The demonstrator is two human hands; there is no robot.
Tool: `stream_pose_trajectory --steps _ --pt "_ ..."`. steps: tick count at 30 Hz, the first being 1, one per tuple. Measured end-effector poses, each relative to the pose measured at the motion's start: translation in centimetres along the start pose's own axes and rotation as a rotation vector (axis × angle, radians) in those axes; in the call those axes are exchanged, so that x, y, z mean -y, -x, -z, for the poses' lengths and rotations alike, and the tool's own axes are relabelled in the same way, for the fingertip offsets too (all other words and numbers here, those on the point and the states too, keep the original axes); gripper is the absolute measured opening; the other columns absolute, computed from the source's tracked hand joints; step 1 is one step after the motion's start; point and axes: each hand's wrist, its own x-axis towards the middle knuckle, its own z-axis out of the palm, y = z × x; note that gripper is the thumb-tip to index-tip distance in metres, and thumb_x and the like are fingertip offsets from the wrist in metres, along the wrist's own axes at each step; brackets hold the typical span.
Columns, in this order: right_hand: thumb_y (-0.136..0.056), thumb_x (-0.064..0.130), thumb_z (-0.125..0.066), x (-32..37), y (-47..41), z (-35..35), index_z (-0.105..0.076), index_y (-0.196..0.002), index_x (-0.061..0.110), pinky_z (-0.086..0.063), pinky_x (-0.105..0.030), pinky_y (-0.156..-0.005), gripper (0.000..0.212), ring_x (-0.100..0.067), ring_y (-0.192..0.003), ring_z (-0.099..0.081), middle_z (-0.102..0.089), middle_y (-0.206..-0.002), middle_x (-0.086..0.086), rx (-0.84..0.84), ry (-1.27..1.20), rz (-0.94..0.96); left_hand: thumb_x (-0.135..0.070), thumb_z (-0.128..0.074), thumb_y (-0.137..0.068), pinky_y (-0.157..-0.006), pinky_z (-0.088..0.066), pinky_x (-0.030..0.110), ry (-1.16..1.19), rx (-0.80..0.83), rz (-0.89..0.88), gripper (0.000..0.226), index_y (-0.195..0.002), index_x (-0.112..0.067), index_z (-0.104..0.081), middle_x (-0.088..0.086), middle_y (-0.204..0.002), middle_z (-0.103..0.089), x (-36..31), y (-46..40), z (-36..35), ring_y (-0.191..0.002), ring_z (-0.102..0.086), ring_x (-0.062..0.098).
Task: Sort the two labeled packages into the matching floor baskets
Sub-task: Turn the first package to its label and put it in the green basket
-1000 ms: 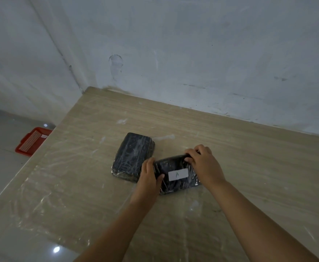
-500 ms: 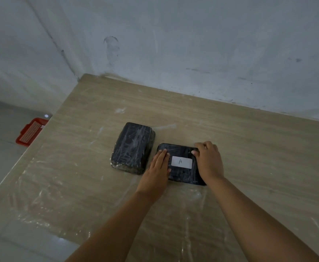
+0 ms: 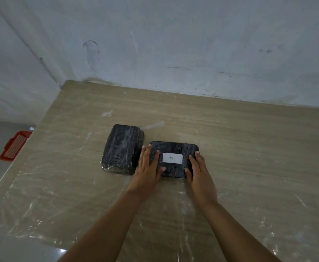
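A black plastic-wrapped package with a white label marked "A" [image 3: 172,158] lies flat on the table, label up. My left hand [image 3: 148,167] lies over its left end and my right hand [image 3: 199,173] over its right end, fingers on top and thumbs at the near edge. A second black wrapped package [image 3: 121,149] sits just to the left, close beside my left hand; no label shows on it.
The beige table [image 3: 249,148] is covered with clear film and stands against a grey wall [image 3: 173,53]. A red basket [image 3: 15,146] sits on the floor past the table's left edge, partly hidden by the table.
The package marked "A" was tilted up between my hands; it now lies flat and squared to me. My right hand slid from its far edge to its right end.
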Motion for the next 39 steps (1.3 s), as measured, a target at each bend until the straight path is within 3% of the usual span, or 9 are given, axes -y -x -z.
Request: stream_pose_trajectory --steps 3,8,15,23,28,33,39 --pt "-0.098 0.033 -0.036 0.1 0.0 0.3 -0.023 -0.144 0.02 -0.024 -0.039 -0.115 0.05 -0.011 -0.143 0.001 -0.006 -0.157 0.004 0.028 0.003 -0.028 -0.06 -0.043 -0.083 -0.112 -0.003 0.032 0.047 0.099 0.019 0.089 -0.144 -0.021 0.01 -0.009 -0.148 0.032 0.1 0.3 0.4 -0.135 0.03 0.01" --pt "-0.097 0.035 -0.038 0.0 0.1 1.0 -0.024 -0.143 0.021 -0.02 -0.039 -0.115 0.05 -0.017 -0.144 -0.005 -0.008 -0.157 0.003 0.038 0.035 -0.044 -0.06 -0.061 -0.071 -0.115 -0.017 0.037 0.071 0.157 0.077 0.112 -0.144 -0.014 0.01 0.0 -0.153 0.026 -0.6 -0.1 1.2 -0.142 0.013 0.018" --pt "-0.094 0.04 -0.04 0.6 0.1 3.0 -0.02 -0.143 0.022 -0.024 -0.044 -0.114 0.055 -0.022 -0.142 -0.019 -0.016 -0.156 -0.003 -0.035 -0.017 -0.068 -0.044 -0.065 -0.078 -0.108 -0.032 0.04 0.06 0.122 0.148 0.099 -0.145 -0.016 0.002 0.003 -0.157 0.01 -1.2 -0.4 1.3 -0.142 -0.015 0.027" --pt "-0.093 0.034 -0.045 4.4 0.9 6.7 -0.023 -0.141 0.02 -0.033 -0.045 -0.11 0.055 -0.024 -0.134 -0.035 -0.032 -0.15 -0.005 -0.182 -0.076 -0.072 -0.045 -0.068 -0.076 -0.107 -0.034 0.038 0.085 0.089 0.069 0.101 -0.146 -0.016 -0.001 -0.003 -0.157 0.008 -1.6 -0.2 4.8 -0.139 -0.024 0.024" --pt "-0.093 0.033 -0.046 9.5 2.9 8.7 -0.03 -0.138 0.019 -0.036 -0.043 -0.107 0.05 -0.024 -0.129 -0.041 -0.04 -0.145 -0.005 -0.263 -0.081 -0.041 -0.041 -0.068 -0.077 -0.104 -0.04 0.036 0.1 0.026 -0.015 0.098 -0.145 -0.016 -0.003 -0.003 -0.157 0.008 -1.0 1.4 10.5 -0.138 -0.026 0.024" --pt "-0.091 0.027 -0.047 15.5 5.8 9.9 -0.034 -0.135 0.016 -0.036 -0.047 -0.105 0.047 -0.028 -0.124 -0.046 -0.048 -0.138 -0.009 -0.353 -0.038 0.015 -0.04 -0.072 -0.074 -0.112 -0.028 0.036 0.034 -0.095 -0.056 0.1 -0.145 -0.009 -0.009 0.004 -0.157 0.0 2.4 5.0 17.2 -0.141 -0.019 0.024" --pt "-0.089 0.029 -0.048 24.0 8.4 7.9 -0.039 -0.131 0.016 -0.034 -0.046 -0.105 0.044 -0.027 -0.122 -0.046 -0.051 -0.135 -0.008 -0.406 -0.002 0.097 -0.034 -0.076 -0.069 -0.107 -0.033 0.035 0.084 -0.208 -0.122 0.096 -0.142 -0.007 -0.019 0.006 -0.155 -0.012 7.9 10.5 23.8 -0.134 -0.033 0.025"
